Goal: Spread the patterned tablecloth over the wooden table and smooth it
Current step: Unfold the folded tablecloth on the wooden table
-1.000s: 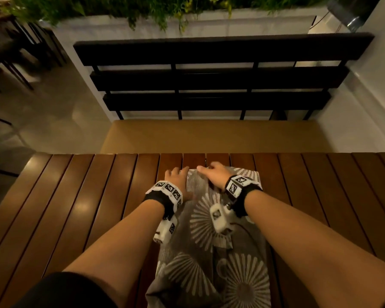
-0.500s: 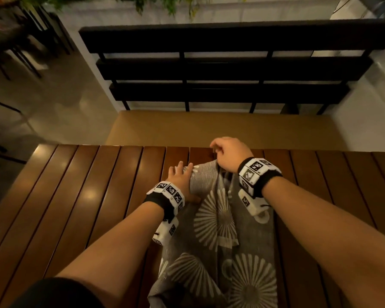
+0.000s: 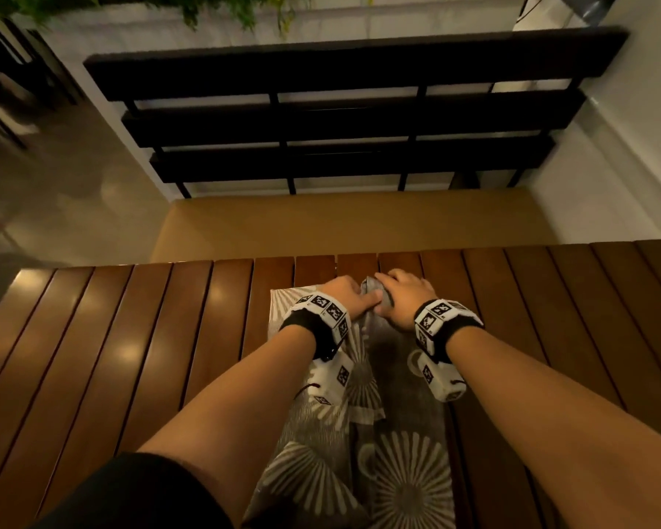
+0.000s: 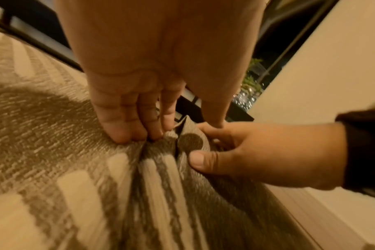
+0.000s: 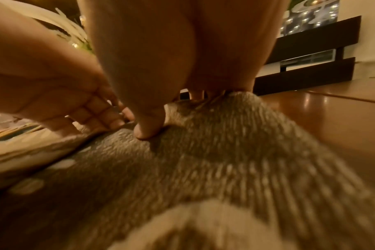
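The left hand (image 3: 346,297) and the right hand (image 3: 405,299) sit side by side, nearly touching, at the far end of the patterned tablecloth (image 3: 394,471). In the left wrist view the left hand's fingers (image 4: 126,128) curl down and dig into the fabric, bunching it into a ridge, with the thumb stretched toward the other hand. The right hand pinches a raised fold of the same cloth between its thumb (image 4: 206,163) and fingers; in the right wrist view its thumb (image 5: 149,128) presses into the grey weave, and the fingers beyond are mostly hidden by the palm.

The cloth, grey with pale sunburst motifs, lies as a narrow folded strip running from the hands back under both forearms toward the person. It rests on the slatted wooden desk (image 3: 138,357), whose bare boards spread out to either side of the hands.

Just beyond the hands the desk ends, and past it stands a tan bench seat (image 3: 352,223) with a dark slatted backrest (image 3: 344,108). Above that hangs some greenery (image 3: 214,9) along a pale wall.
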